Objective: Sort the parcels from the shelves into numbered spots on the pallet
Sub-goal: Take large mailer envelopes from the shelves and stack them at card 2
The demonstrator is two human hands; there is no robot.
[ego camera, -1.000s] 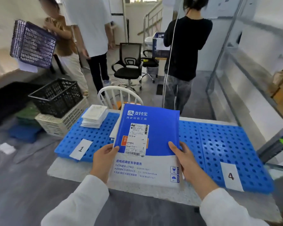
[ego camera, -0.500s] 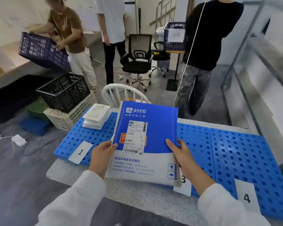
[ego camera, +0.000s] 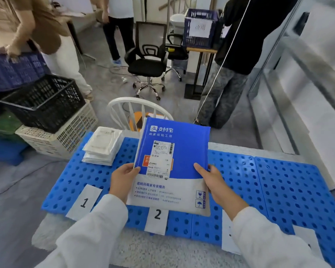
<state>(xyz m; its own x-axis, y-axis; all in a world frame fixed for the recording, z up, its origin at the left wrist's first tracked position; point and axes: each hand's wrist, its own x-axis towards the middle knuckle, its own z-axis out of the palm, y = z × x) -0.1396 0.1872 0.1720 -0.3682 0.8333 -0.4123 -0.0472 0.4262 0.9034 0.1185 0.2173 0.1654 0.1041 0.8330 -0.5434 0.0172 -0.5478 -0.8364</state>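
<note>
A flat blue and white parcel (ego camera: 184, 144) with a shipping label is held above the blue perforated pallet (ego camera: 278, 182). My left hand (ego camera: 122, 178) grips its left edge, thumb on top. My right hand (ego camera: 215, 182) grips its right edge the same way. The parcel hovers over the pallet spot marked by the paper tag 2 (ego camera: 157, 216). Tag 1 (ego camera: 84, 202) lies to the left. A stack of white parcels (ego camera: 103, 146) sits on the pallet behind tag 1. Two more tags to the right are partly hidden by my right sleeve.
A white chair (ego camera: 124, 107) stands behind the pallet. Stacked black and cream crates (ego camera: 46, 113) sit on the floor at left. A metal shelf frame (ego camera: 298, 74) runs along the right. Three persons stand further back, near a black office chair (ego camera: 147, 60).
The view has tilted down and shifted left, so tag 2 now shows under the parcel's near edge. Both hands keep their hold on the parcel. The person at left lowered a blue crate.
</note>
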